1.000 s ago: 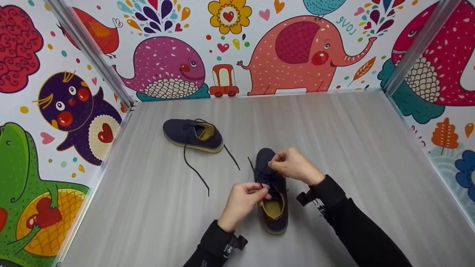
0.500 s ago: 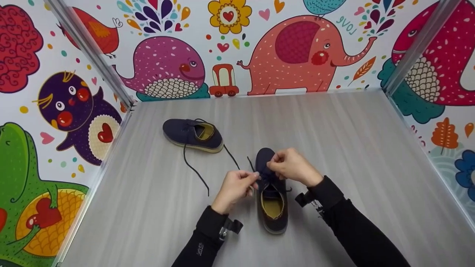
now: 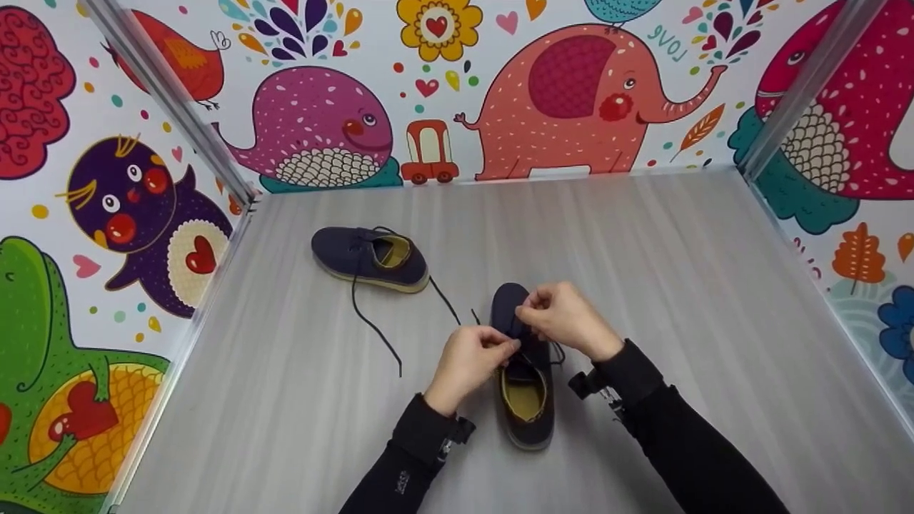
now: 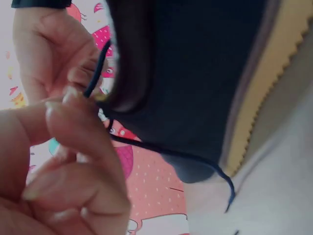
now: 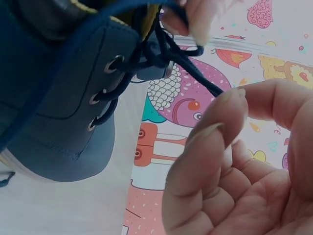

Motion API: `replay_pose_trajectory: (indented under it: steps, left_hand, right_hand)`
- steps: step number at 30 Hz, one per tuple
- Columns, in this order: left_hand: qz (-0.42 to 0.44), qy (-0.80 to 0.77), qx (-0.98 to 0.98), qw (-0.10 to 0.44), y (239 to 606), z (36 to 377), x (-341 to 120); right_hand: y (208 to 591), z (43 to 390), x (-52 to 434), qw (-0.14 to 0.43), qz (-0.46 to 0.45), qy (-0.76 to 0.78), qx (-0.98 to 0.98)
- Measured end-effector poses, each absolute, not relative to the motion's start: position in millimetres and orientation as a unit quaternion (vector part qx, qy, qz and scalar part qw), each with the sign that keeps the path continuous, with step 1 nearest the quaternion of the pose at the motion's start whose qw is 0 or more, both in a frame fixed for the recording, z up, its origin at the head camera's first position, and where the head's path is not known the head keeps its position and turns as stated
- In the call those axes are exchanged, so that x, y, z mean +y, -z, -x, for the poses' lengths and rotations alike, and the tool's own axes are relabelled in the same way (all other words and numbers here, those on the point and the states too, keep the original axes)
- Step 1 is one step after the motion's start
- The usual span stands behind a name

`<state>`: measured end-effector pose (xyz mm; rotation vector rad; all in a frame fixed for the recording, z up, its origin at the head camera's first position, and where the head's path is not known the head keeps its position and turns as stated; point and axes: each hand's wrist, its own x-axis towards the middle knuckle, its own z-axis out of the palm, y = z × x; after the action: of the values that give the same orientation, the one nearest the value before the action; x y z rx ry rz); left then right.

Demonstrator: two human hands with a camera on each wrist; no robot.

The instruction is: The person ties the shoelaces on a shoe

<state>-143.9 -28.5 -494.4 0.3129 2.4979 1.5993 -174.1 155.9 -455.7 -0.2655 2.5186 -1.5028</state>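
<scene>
Fingers [image 5: 198, 152] of the left hand [image 3: 468, 360] and right hand [image 3: 575, 321] pinch thin, corded lace [image 5: 201, 76] over a smooth, round-toed shoe [image 3: 525, 368].

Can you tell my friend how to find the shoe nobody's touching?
Find the purple whale on the back wall. On the gray floor in front sits a navy shoe, toe pointing left. It's the untouched one: the left hand and right hand are at the other shoe, which points toward the wall.

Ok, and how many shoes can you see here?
2. The near shoe is between the left hand and right hand; the far shoe sits beyond it, to the left.
</scene>
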Motion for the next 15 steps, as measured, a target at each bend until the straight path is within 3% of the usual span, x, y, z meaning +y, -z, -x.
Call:
replay_pose_trajectory:
  steps: [7, 15]
  left_hand:
    - [-0.093, -0.547, 0.829, 0.074, 500.6, 146.8, -30.1]
    - [-0.068, -0.593, 0.795, 0.104, 493.8, 145.8, -39.9]
  right_hand:
    - [455.9, 171.1, 155.4, 0.086, 0.095, 0.509, 0.851]
    - [455.5, 165.8, 156.1, 0.068, 0.125, 0.506, 0.851]
